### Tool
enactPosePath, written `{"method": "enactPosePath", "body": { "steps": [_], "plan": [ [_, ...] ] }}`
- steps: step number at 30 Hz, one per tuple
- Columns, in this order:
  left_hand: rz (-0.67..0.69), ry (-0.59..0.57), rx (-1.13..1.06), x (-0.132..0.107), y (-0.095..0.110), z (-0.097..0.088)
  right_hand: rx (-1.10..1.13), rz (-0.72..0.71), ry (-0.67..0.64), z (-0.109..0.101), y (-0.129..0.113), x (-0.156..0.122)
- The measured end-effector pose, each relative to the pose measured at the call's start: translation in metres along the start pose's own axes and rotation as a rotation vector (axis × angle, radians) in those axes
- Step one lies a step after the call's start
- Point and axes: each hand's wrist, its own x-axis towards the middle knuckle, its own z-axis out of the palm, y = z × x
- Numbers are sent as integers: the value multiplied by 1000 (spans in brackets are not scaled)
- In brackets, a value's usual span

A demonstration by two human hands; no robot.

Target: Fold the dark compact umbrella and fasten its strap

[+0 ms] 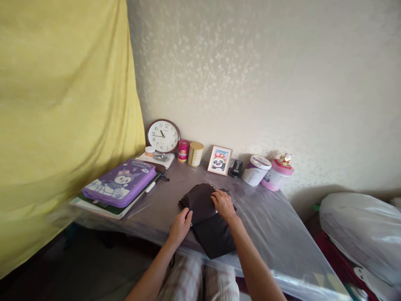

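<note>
A dark brown folded cloth (206,217) lies on the plastic-covered table (275,217), its lower part reaching the front edge. My left hand (180,225) rests on the cloth's left edge with fingers curled over it. My right hand (223,204) lies flat on the cloth's upper right part, fingers stretched out and pressing down.
At the left lies a purple cartoon case (120,182) on books. Along the wall stand a round clock (163,136), a red tin (183,151), a gold tin (195,154), a small picture frame (219,160), a white tub (256,170) and a pink jar (277,173). A yellow curtain (62,108) hangs left; a plastic bag (360,230) sits right.
</note>
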Motion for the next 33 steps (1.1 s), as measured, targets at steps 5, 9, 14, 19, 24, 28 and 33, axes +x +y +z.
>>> {"method": "enactPosePath", "body": {
  "steps": [5,9,14,19,24,28,33],
  "plan": [
    [-29,2,-13,2,-2,1,216,-51,49,-36,5,-31],
    [-46,0,-26,2,-2,1,316,-163,-97,-59,-8,-79],
    [-55,0,-22,1,2,-2,224,-214,-241,-68,-22,-128],
    [-51,0,-17,2,3,-3,165,-195,-278,-63,-27,-143],
    [-44,3,-19,2,1,-1,125,-189,-241,-56,-29,-142],
    [-40,1,-29,1,0,0,126,-187,-226,-53,-28,-141],
    [-38,1,-34,1,0,0,148,-171,-206,-55,-24,-141]
  ]
}}
